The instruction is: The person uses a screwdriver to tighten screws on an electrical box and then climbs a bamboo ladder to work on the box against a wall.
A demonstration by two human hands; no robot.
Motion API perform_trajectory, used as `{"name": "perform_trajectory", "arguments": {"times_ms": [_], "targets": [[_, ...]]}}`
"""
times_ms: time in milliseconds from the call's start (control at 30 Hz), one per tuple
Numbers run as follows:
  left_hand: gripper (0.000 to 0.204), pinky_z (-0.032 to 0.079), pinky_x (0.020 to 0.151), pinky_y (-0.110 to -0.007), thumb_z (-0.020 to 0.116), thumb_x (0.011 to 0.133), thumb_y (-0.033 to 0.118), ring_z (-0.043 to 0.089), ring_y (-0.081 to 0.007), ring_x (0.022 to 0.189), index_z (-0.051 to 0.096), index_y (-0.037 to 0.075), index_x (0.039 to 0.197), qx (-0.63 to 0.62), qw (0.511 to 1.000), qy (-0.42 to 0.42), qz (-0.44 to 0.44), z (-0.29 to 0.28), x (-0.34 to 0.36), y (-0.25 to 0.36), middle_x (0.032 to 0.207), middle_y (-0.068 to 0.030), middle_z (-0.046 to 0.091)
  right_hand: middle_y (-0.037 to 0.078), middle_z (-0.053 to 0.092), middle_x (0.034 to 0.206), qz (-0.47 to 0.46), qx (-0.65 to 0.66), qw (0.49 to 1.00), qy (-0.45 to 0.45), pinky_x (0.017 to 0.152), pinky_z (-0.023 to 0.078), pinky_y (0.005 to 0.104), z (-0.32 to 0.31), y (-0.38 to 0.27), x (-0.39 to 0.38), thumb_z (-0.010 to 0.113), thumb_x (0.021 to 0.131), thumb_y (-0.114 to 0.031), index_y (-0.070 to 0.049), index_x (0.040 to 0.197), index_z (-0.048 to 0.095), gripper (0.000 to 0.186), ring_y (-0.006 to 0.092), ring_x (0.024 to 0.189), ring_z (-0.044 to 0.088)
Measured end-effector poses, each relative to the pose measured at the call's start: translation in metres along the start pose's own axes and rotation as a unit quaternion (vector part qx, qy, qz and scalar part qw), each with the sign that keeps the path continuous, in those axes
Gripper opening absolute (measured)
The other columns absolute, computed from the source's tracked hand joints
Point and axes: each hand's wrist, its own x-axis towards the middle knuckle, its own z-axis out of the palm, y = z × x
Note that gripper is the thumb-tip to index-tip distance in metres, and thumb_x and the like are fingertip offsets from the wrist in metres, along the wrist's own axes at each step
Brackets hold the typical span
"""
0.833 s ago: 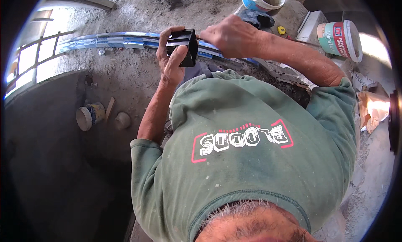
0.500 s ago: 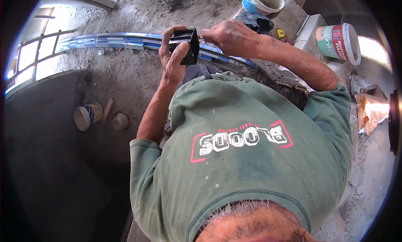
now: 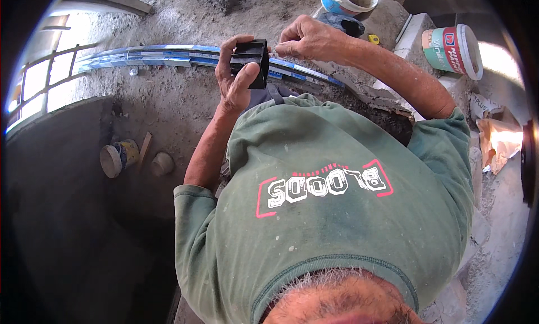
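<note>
My left hand (image 3: 234, 85) is wrapped round a black plastic box (image 3: 250, 61), thumb on the near side and fingers over the far side. The box has ridged sides and seems to open toward the right. Just right of it, a small gap away, my right hand (image 3: 311, 39) is closed in a pinch with the fingers curled in. What sits between those fingertips, if anything, is too small to make out. Beyond and beneath the hands lie long blue-and-white wrapped strips (image 3: 163, 54), running across the rough floor.
At the far right stand a white and blue bucket (image 3: 351, 0), a dark plastic bag (image 3: 349, 25) and a small yellow object (image 3: 374, 39). A tipped paint bucket (image 3: 449, 50) and brown paper (image 3: 498, 141) are farther right. Down left are a stained bucket (image 3: 119, 158) and a cup-like container (image 3: 162, 163).
My right hand has shifted slightly up and a little away from the box. The black box has turned a little in my left hand, showing more of its ridged side.
</note>
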Motion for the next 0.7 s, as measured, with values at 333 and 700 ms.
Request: {"name": "perform_trajectory", "arguments": {"times_ms": [333,700], "targets": [[0.060,0.057,0.087,-0.035,0.063,0.088,0.033,0.066,-0.0257,0.100,0.045,-0.005,0.131,-0.084,0.995,0.045,0.015,0.003,-0.005,0.000,0.115,-0.0202,0.060,0.009,0.063,0.076,-0.294,-0.345,0.872,0.183,0.062,0.054,0.0364,0.020,-0.009,-0.012,0.069,0.081,-0.011,-0.001,0.088,0.065,0.013,0.0259,0.071,0.067],[0.049,0.059,0.081,-0.035,0.058,0.090,0.029,0.069,-0.0273,0.094,0.046,-0.002,0.126,-0.249,0.962,0.070,-0.090,0.001,0.004,-0.004,0.108,-0.0231,0.065,0.009,0.064,0.086,-0.408,-0.433,0.787,0.166,0.062,0.056,0.0345,0.007,0.010,-0.002,0.067,0.079,-0.009,-0.005,0.095,0.062,0.017,0.0226,0.074,0.066]]}}
